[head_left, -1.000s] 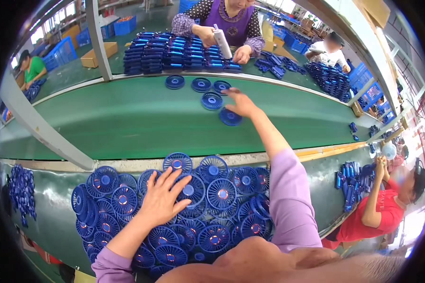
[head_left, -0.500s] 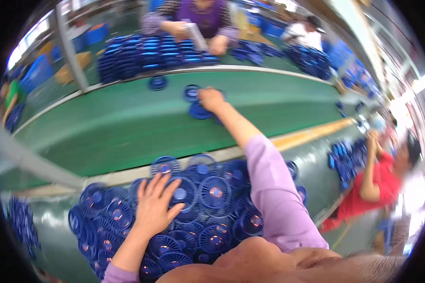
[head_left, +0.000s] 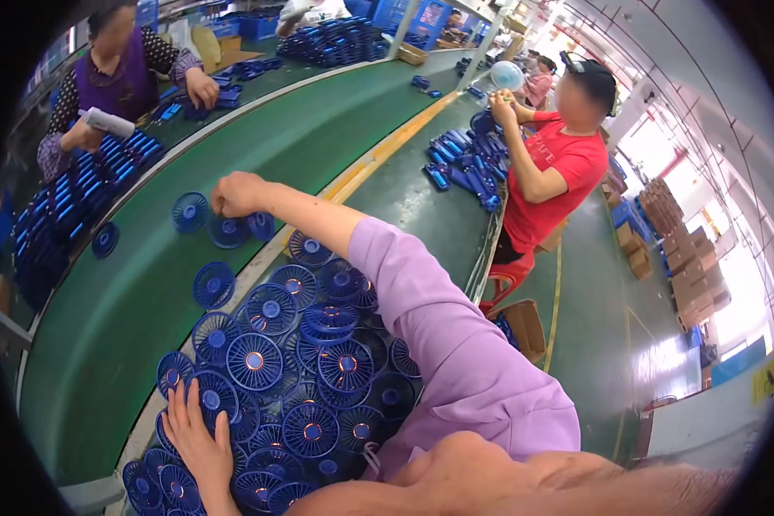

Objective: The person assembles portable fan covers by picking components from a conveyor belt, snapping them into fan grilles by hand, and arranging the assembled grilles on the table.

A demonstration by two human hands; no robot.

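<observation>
**Blue grilles at the edge of the green belt**

The right hand (head_left: 236, 194) is stretched out over the near edge of the long green conveyor belt (head_left: 258, 146), its fingers curled down in a narrow pinch onto a round blue plastic fan grille (head_left: 229, 230) that lies flat on the belt. A second grille (head_left: 190, 211) is seen just to its left, and a third (head_left: 261, 225) just to its right, partly tucked under the wrist. Whether the pinched grille is lifted or only touched cannot be told (the fingertips are hidden by the knuckles). The forearm is bare, and a lilac sleeve (head_left: 456, 344) covers the upper arm.

The left hand (head_left: 199, 439) is laid flat, fingers spread wide, on a heap of round blue ribbed grilles (head_left: 318, 370) piled on the green worktable (head_left: 404, 198) in front of the belt. Nothing is gripped by it; the palm rests on the topmost pieces. One single grille (head_left: 213, 285) lies on the belt, near the heap's edge, and another (head_left: 105, 240) lies further out towards the belt's far side.

Across the belt, a person in a purple vest (head_left: 116, 82) is seated behind rows of stacked blue parts (head_left: 77, 198), with a white cylinder (head_left: 107, 123) held in one hand. To the right, a person in a red shirt (head_left: 552, 176) is bent over a pile of dark blue parts (head_left: 460, 163).
</observation>
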